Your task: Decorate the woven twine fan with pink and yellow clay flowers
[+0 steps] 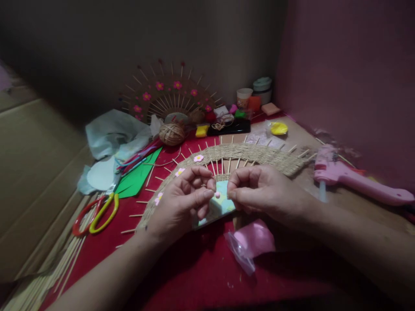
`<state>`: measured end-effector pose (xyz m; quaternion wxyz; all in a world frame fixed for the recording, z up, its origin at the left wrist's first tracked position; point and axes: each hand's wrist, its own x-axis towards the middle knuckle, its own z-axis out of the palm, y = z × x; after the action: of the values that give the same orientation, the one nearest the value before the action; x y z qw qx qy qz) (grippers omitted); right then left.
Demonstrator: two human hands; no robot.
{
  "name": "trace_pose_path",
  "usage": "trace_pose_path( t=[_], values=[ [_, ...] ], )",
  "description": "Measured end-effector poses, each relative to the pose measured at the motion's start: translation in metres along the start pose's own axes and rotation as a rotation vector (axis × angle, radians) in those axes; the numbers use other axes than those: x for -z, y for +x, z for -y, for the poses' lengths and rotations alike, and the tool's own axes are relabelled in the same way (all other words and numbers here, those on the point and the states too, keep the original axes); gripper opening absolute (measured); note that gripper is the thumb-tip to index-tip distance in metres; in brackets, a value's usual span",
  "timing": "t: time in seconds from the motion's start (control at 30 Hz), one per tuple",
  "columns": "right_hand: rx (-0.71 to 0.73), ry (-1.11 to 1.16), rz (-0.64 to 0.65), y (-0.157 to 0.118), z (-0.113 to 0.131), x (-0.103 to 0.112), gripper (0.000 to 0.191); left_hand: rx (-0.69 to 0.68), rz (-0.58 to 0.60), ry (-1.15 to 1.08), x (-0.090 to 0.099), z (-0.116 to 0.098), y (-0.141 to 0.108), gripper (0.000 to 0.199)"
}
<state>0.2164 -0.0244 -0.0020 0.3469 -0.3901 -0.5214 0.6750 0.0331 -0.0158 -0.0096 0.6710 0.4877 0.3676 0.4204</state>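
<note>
My left hand [189,194] is curled, its thumb and fingertips drawn together; anything in them is too small to make out. Facing it, my right hand [259,188] pinches thumb against forefinger, and what lies between is hidden. A tiny pink clay ball [217,195] shows between the two hands, over a pale blue-green patterned board [223,207]. Behind them arches a woven twine fan [233,151] with thin sticks poking out and several pink clay flowers [198,158] on its left side. Nearer me sits pink clay [256,238] in a torn clear wrapper [241,255].
Scissors [103,211] with red and yellow handles rest at left by green paper [138,175] and thin sticks [68,263]. A pink glue gun [359,177] lies right. At the back are a twine ball [171,134], a flowered fan [177,93] and a paper cup [244,98].
</note>
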Motion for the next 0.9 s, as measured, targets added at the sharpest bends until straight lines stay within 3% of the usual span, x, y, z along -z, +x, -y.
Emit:
trace_pose_path(
  t=[0.13, 0.3, 0.4, 0.53, 0.7, 0.9],
  values=[
    [0.052, -0.214, 0.076, 0.001, 0.000, 0.003, 0.011, 0.032, 0.023, -0.060, 0.000, -0.001, 0.001, 0.017],
    [0.242, -0.753, 0.099, -0.001, 0.002, 0.006, 0.012, 0.041, 0.076, -0.111, 0.003, -0.001, 0.001, 0.013],
    [0.334, -0.961, 0.118, -0.003, 0.004, 0.007, 0.012, 0.065, 0.078, -0.160, 0.004, -0.001, 0.001, 0.014],
    [0.388, -1.051, 0.109, -0.005, 0.007, 0.007, 0.013, 0.094, 0.100, -0.206, 0.004, -0.002, 0.001, 0.017],
    [0.295, -1.211, 0.170, -0.007, 0.009, 0.010, 0.021, 0.104, 0.110, -0.202, 0.005, -0.002, 0.002, 0.015],
    [0.275, -1.203, 0.219, -0.010, 0.008, 0.017, 0.008, 0.119, 0.157, -0.201, 0.008, -0.002, 0.003, 0.014]
  ],
)
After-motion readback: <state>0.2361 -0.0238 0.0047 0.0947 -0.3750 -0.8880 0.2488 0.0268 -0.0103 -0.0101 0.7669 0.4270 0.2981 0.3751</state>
